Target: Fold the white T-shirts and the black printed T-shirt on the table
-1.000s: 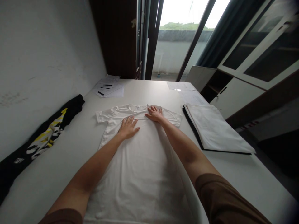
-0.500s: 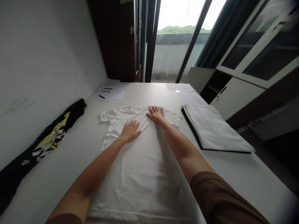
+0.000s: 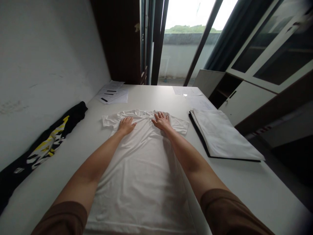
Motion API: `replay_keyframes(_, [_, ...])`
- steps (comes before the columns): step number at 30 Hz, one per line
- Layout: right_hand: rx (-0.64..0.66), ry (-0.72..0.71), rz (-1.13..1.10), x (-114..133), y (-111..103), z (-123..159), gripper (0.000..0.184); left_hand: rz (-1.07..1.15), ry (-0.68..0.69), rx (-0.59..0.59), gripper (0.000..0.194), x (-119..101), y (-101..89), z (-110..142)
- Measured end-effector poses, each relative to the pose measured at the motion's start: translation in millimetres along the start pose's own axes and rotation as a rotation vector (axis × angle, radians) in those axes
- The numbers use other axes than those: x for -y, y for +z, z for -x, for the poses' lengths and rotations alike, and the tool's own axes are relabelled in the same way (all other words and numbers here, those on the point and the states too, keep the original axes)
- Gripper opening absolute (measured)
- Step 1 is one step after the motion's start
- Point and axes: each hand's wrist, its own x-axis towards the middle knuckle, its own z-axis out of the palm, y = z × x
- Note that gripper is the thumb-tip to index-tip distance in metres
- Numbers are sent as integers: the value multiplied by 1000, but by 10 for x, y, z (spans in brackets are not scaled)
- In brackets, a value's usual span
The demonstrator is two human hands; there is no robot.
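A white T-shirt (image 3: 144, 173) lies spread on the white table, its collar at the far end and its hem towards me. My left hand (image 3: 127, 125) rests flat on the shirt near the left shoulder, fingers stretched out. On the other side of the collar, my right hand (image 3: 161, 121) presses flat near the right shoulder with its fingers spread. Neither hand grasps the cloth. Creases run across the chest between and below the hands.
Folded white cloth (image 3: 222, 133) lies on a black layer at the right. A black garment with a yellow and white print (image 3: 46, 147) lies along the wall at left. Paper sheets (image 3: 113, 93) sit at the far left corner, more papers (image 3: 193, 96) at the far right.
My left hand has slid forward and left across the shirt, from mid-chest up to the left shoulder. My right hand stays in nearly the same place.
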Motion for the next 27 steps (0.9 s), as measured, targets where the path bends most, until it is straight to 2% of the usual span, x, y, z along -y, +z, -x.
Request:
replay_keyframes(6, [6, 11, -14, -1, -6, -13, 78, -18, -48, 72, 71, 168, 98, -265])
replay_keyframes(10, [16, 14, -25, -25, 9, -61, 78, -22, -72, 75, 67, 152, 103, -408])
replay_keyframes(13, [17, 14, -26, -45, 15, -102, 77, -21, -82, 32, 61, 67, 127, -460])
replay_keyframes(18, [21, 4, -21, -73, 10, -149, 78, -1, -47, 32, 71, -24, 195, -514])
replay_keyframes(22, [28, 2, -18, -94, 21, -178, 77, -14, -34, 82, 74, 42, 227, -565])
replay_keyframes(27, [42, -8, -27, -135, 35, -238, 78, -26, -63, 83, 80, 139, 248, -631])
